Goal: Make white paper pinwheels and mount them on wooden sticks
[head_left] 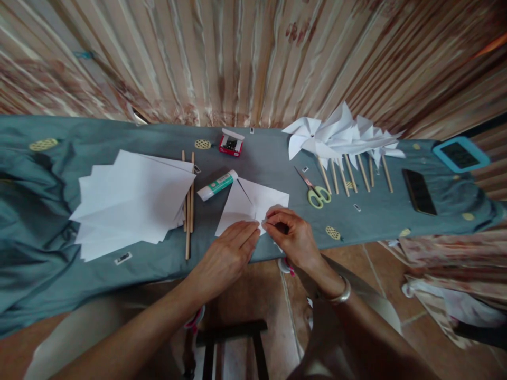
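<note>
A white square of paper (pixel 265 196), with a dark slit running in from its far left corner, lies on the cloth before me. Across its near edge, my left hand (pixel 233 245) rests palm down with fingers stretched out. My right hand (pixel 292 232) is closed in a pinch on the paper's near edge, close to my left fingertips. The pinched part is mostly hidden by my fingers. A glue stick (pixel 217 184) with a green label touches or nearly touches the paper's far left corner. Green-handled scissors (pixel 315 192) lie to the right, blades half apart.
At left, a stack of white paper (pixel 130 203) lies beside several wooden sticks (pixel 191 206). An open red box (pixel 231 143) of small dark items sits farther back. Several paper pinwheels (pixel 311 136) on sticks, a phone (pixel 420 191) and a blue-framed device (pixel 460 154) occupy the right side.
</note>
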The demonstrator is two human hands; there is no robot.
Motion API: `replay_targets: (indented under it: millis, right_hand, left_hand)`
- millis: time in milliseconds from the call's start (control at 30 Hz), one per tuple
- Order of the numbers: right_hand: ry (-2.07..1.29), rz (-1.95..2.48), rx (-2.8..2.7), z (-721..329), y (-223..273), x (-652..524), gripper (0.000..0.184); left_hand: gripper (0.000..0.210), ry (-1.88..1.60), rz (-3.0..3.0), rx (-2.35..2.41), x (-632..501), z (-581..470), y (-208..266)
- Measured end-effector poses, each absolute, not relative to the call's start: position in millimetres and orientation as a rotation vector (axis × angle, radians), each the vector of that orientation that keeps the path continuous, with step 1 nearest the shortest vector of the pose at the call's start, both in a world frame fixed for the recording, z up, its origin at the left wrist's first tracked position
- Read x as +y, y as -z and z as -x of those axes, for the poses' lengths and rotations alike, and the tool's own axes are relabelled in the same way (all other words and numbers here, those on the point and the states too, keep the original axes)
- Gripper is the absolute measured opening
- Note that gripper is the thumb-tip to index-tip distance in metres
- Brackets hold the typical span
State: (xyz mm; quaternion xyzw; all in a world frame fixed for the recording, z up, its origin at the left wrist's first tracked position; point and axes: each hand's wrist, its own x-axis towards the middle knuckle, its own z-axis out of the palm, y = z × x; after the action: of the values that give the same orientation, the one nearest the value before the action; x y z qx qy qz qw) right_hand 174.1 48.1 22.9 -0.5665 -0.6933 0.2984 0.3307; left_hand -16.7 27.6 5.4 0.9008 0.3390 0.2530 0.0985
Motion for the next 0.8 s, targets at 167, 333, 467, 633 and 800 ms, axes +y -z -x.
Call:
replay_targets:
  millis: [167,333,467,633,800]
  right_hand:
    - [-0.757,1.485,-1.845,-172.7,-25.2,47.3,0.008]
    - [-0.703,1.481,-1.881,-171.9,-26.3,45.7,0.007]
    - [-0.682,1.473,-1.896,-172.5,-24.5,45.2,0.007]
    - [-0.655,1.469,-1.906,-173.0,-22.2,45.0,0.008]
    - [-0.636,1.467,-1.926,-172.7,-22.9,44.8,0.007]
  left_hand:
    - [0.031,-0.743,-2.668,1.013,27.9,15.5,-7.9]
    - [0.029,-0.732,-2.664,1.006,29.0,14.0,-10.5]
    - [0.030,-0.718,-2.661,1.019,28.4,13.6,-9.6]
    - [0.030,-0.693,-2.673,1.033,27.5,13.4,-9.9]
    - [0.027,-0.705,-2.720,1.048,28.2,12.9,-10.2]
